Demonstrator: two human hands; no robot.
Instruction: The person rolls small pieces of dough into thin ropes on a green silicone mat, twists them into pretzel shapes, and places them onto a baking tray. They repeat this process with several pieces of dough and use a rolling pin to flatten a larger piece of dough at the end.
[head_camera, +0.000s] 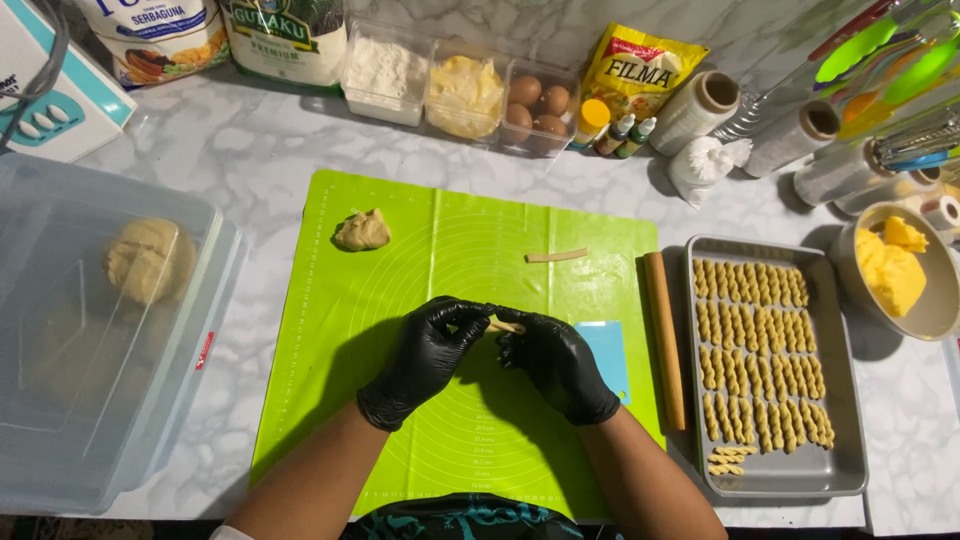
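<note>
Dough strip (505, 326) sits pinched between my two gloved hands above the middle of the green mat (330, 300), its long axis running left to right, tilted slightly down toward the right. Most of it is hidden by my fingers. On the counter's left edge I see a big clear lidded box (60, 420) with a dough ball (150, 260) inside. At the right edge, a metal tray (845, 470) carries rows of twisted dough sticks. A rolling pin (665, 340) lies along the mat's right edge. My left hand (425, 360) and right hand (560, 365) are together, both closed on the strip.
</note>
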